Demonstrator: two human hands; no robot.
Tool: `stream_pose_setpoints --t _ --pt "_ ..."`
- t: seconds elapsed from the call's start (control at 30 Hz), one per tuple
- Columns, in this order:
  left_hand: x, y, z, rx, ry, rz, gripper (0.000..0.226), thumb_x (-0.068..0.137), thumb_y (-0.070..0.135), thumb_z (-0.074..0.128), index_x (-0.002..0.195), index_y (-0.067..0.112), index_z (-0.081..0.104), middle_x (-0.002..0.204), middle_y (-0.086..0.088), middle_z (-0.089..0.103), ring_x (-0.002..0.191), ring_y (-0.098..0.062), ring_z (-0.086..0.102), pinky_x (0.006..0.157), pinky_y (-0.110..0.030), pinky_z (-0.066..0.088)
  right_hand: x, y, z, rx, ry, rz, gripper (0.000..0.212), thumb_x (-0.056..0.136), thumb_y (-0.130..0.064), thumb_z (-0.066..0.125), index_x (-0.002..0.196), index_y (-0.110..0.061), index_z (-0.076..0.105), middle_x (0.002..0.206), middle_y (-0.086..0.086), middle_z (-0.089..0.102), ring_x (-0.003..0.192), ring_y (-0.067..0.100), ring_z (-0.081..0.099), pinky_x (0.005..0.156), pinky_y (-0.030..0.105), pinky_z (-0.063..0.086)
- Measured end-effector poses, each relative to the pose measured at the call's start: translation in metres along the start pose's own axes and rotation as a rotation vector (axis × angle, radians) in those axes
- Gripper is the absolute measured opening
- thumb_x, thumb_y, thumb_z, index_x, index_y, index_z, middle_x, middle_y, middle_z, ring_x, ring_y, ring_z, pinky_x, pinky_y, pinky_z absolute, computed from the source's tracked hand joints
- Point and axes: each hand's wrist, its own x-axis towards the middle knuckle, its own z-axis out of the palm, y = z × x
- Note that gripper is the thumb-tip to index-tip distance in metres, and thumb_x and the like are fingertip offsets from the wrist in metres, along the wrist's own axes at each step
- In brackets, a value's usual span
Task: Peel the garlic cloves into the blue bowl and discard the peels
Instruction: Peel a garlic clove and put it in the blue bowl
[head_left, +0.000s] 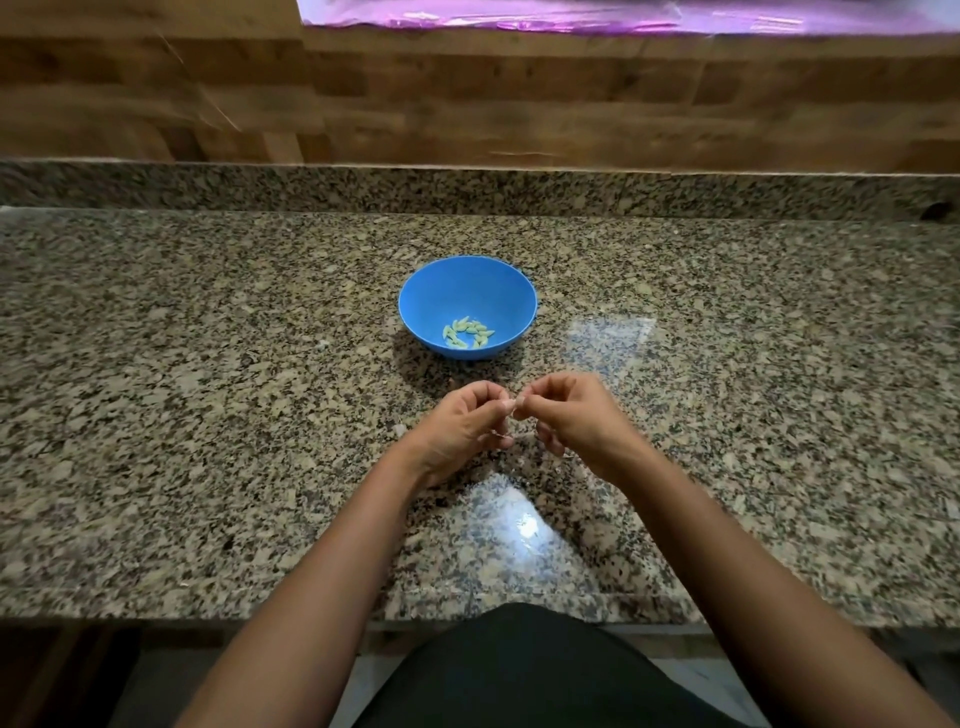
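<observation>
Both hands meet over the granite surface (208, 364), just in front of the blue bowl (514, 306). Left hand (460, 428) has fingers curled, thumb and forefinger tips pinching a small pale clove (511, 407). Right hand (569, 415) also curled, its fingertips pinching the same clove from the other side, so both grips are closed tight on it. The clove is tiny and mostly hidden by the fingertips; can't tell how much skin is on it. A thin pale strand, likely peel (501, 435), hangs below the left fingers.

The bowl sits on the surface, beyond the hands and apart from them. Inside, at the bottom toward the near side, a cluster of peeled cloves (467, 332), pale green-yellow, lying loosely in a rough ring. A small pale fleck (399, 429) lies on the surface just left of the left hand, too small to identify.

Wood-panel wall (467, 93) behind the surface, with a purple strip (623, 15) at the top edge. Both forearms bare; dark clothing (530, 670) at the bottom centre.
</observation>
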Motion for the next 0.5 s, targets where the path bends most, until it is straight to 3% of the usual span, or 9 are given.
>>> stream_pose_setpoints --t 0.1,0.17,0.3,0.4,0.5 --pt "0.001 -0.003 0.005 0.041 0.025 0.02 0.015 0.094 0.007 0.05 0.08 0.013 0.052 0.073 0.001 0.049 0.066 -0.007 0.048 0.076 -0.031 0.05 0.0 0.009 0.004 -0.002 0.087 -0.046 0.006 0.087 -0.006 0.06 0.085 -0.001 0.059 0.066 0.002 0.056 0.044 0.008 0.044 0.037 0.019 0.036" --pt "0.001 -0.005 0.008 -0.003 0.047 0.034 0.015 0.094 0.006 0.048 0.08 0.012 0.05 0.073 0.0 0.049 0.065 -0.007 0.048 0.069 -0.026 0.051 0.0 0.015 0.006 0.03 0.139 -0.053 0.005 0.087 -0.004 0.06 0.083 -0.002 0.058 0.069 0.004 0.057 0.044 0.009 0.048 0.038 0.022 0.04" --pt "0.002 -0.008 0.005 -0.152 0.063 0.018 0.014 0.093 0.003 0.048 0.082 0.01 0.051 0.07 -0.001 0.052 0.061 -0.007 0.053 0.062 -0.022 0.053 0.002 0.021 0.003 0.005 0.204 -0.037 0.012 0.083 0.008 0.058 0.08 -0.002 0.053 0.075 0.013 0.062 0.054 0.019 0.059 0.051 0.033 0.052" --pt "0.003 -0.008 0.0 -0.147 0.041 -0.024 0.012 0.093 0.005 0.049 0.084 0.011 0.053 0.066 0.0 0.051 0.059 -0.008 0.05 0.056 -0.021 0.049 0.001 0.018 0.002 -0.003 0.129 -0.049 0.012 0.084 0.006 0.059 0.087 -0.006 0.059 0.087 0.015 0.065 0.059 0.013 0.06 0.052 0.026 0.051" --pt "0.003 -0.006 -0.001 -0.077 0.042 -0.043 0.012 0.093 0.007 0.05 0.084 0.013 0.054 0.067 0.0 0.049 0.06 -0.008 0.045 0.05 -0.019 0.044 -0.001 0.011 0.003 0.078 0.027 -0.077 0.007 0.084 -0.001 0.064 0.09 -0.003 0.066 0.079 0.008 0.066 0.061 0.01 0.059 0.052 0.019 0.049"
